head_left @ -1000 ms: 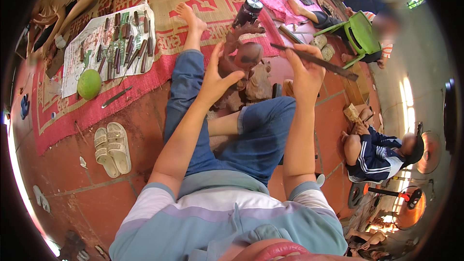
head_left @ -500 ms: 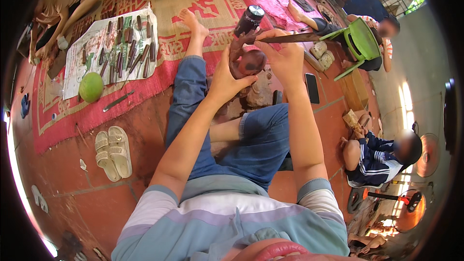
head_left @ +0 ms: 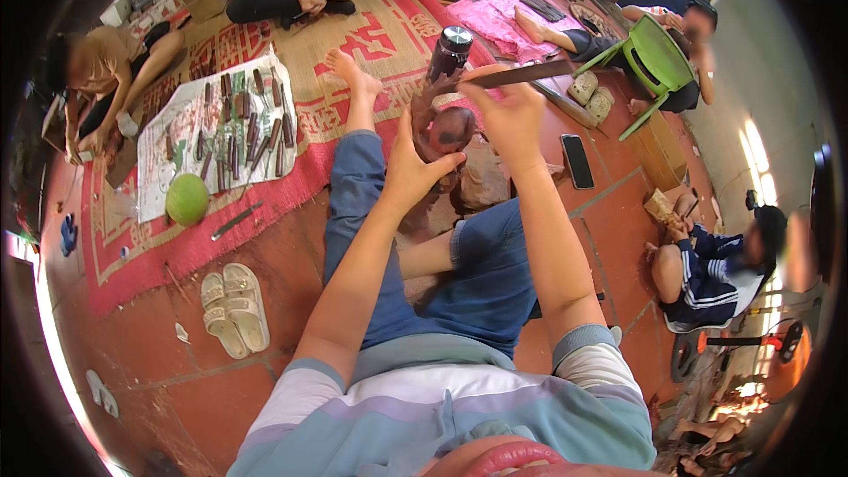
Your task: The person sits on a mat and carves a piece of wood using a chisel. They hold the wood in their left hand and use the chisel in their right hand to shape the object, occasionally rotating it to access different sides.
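My left hand is wrapped round a dark reddish-brown wooden carving, which has a rounded knob and a narrower part rising beside it. The fingers of my right hand are closed on a long, flat, dark file. Its inner end lies at the top of the carving, by my fingertips; the rest points out to the right. Exactly where it touches the wood is hidden by my fingers. Below the carving, between my legs, is a rough block of wood. A black flask with a shiny lid stands just beyond.
To the left, a white sheet on a red mat bears several dark-handled tools, with a green round fruit and a blade nearby. Sandals lie left, a phone right. Several people sit around; a green chair is at right.
The whole view has shifted a little. The file now slants more, its outer end higher than its inner end. Both hands keep their hold.
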Action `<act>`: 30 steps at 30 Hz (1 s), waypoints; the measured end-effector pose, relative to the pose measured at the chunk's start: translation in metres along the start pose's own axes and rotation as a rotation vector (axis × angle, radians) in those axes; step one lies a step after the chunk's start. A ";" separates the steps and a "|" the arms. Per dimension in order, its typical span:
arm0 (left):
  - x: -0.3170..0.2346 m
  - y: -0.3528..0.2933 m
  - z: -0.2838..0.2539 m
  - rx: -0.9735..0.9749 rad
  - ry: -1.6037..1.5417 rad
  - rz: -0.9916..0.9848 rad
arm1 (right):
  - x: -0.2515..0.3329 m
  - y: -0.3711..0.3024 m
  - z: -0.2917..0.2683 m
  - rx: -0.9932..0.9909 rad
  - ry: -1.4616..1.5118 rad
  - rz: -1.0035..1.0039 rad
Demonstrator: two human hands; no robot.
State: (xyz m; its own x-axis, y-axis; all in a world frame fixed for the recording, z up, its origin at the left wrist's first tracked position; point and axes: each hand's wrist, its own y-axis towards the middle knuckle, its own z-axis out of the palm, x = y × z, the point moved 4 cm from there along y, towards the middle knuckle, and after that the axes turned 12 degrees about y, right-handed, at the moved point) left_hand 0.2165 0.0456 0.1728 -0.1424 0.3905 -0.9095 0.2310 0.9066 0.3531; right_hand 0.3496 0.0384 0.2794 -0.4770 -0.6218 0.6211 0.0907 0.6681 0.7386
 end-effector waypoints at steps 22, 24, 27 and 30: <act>-0.002 0.068 0.001 -0.013 -0.420 -0.180 | -0.127 -0.173 -0.087 -0.618 0.522 0.586; 0.000 0.067 0.010 0.037 -0.312 -0.178 | -0.125 -0.172 -0.085 -0.602 0.482 0.593; -0.009 0.059 0.024 0.098 -0.235 -0.192 | -0.121 -0.172 -0.082 -0.595 0.461 0.588; -0.018 0.054 0.037 0.146 -0.228 -0.252 | -0.121 -0.173 -0.082 -0.606 0.481 0.572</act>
State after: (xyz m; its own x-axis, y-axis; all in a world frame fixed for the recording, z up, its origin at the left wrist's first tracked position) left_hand 0.2670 0.0811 0.2003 0.0020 0.0973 -0.9953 0.3533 0.9310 0.0917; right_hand 0.4632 -0.0357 0.0978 0.1768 -0.4583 0.8710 0.6992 0.6814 0.2166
